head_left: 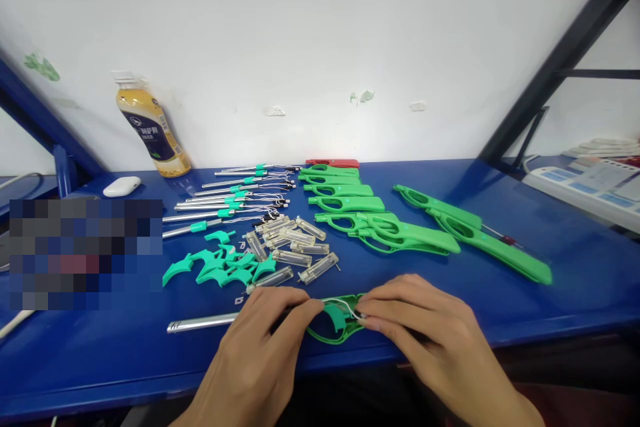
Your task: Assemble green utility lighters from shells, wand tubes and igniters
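Note:
A half-open green lighter shell lies at the table's front edge, with a metal tube sticking out to the left. My left hand is closed over the joint of tube and shell, its thumb and index finger at the shell's rim. Inside the shell sit a teal trigger and a white wire. My right hand pinches the wire's right end over the shell, covering its handle part. Just behind are loose teal triggers and clear fuel tanks.
Metal tubes with wires lie in a row at the back left. Green shells and a red shell are behind; more green shells and a screwdriver lie right. A bottle and white case stand left.

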Demonstrator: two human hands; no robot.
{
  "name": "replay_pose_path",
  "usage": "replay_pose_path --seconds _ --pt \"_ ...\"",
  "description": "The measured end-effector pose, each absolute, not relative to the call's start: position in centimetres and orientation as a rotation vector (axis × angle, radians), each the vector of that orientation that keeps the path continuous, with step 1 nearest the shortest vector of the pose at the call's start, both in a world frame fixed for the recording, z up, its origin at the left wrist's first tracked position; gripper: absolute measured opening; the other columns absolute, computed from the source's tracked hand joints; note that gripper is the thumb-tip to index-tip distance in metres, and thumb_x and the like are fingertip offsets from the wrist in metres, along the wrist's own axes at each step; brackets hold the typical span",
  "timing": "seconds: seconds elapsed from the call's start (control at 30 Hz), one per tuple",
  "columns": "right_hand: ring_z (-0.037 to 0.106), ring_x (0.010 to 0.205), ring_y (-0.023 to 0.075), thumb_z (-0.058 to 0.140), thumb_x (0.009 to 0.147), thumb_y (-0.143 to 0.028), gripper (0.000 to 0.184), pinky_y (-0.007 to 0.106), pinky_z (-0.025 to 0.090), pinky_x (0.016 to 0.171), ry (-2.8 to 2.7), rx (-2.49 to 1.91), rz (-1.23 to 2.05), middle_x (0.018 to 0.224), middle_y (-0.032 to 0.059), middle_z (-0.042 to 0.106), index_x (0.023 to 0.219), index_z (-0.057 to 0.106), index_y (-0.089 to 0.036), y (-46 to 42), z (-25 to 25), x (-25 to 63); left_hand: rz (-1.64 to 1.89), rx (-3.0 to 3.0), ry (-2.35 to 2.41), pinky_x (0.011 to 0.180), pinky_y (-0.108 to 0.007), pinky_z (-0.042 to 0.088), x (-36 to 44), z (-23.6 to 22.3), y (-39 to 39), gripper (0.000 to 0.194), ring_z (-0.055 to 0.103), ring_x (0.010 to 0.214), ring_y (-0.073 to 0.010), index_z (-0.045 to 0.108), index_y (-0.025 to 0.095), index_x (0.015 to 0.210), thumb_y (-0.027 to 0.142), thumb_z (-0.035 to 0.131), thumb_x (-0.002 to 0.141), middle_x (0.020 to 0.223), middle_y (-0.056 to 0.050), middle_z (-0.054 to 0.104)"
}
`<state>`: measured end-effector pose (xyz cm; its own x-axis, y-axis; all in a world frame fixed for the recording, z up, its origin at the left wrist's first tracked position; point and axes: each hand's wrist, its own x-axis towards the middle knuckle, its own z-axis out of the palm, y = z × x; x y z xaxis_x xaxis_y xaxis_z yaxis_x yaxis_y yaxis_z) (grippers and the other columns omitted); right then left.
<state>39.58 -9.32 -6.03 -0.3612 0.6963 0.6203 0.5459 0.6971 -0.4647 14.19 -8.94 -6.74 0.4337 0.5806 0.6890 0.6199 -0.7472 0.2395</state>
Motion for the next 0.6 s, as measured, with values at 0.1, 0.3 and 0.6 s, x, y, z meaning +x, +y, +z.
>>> replay_pose_path --seconds 0.1,0.3,0.6 --pt "0.074 0.089 0.0157 0.070 0.102 -0.018 0.014 0.027 0.061 0.078 -2.050 -0.953 0.234 0.101 -0.0004 0.081 0.108 0.079 -0.027 -9.36 -6.00 39.52 -1.240 -2.598 -1.089 0.087 -0.026 0.054 14.30 -6.68 -8.96 0.035 0.068 0.095 -0.0131 0.072 0.017 0.118 -0.005 0.051 0.101 0.106 -0.005 0.070" --pt "0.075 0.086 0.0162 0.070 0.102 -0.020 0.013 0.028 0.062 0.075 -2.035 -0.968 0.230 0.099 0.0004 0.081 0.105 0.081 -0.026 -9.41 -5.93 39.48 -1.234 -2.578 -1.105 0.081 -0.021 0.056 14.45 -6.54 -8.88 0.035 0.068 0.093 -0.0121 0.071 0.019 0.118 -0.003 0.050 0.102 0.106 -0.006 0.069" --pt "0.075 0.090 0.0142 0.069 0.102 -0.016 0.018 0.026 0.061 0.078 -2.054 -0.980 0.236 0.103 -0.0015 0.080 0.111 0.080 -0.028 -9.55 -6.09 39.56 -1.153 -2.623 -1.119 0.095 -0.023 0.058 13.80 -7.20 -9.00 0.040 0.068 0.106 -0.0133 0.069 0.019 0.126 -0.005 0.051 0.101 0.116 -0.007 0.067"
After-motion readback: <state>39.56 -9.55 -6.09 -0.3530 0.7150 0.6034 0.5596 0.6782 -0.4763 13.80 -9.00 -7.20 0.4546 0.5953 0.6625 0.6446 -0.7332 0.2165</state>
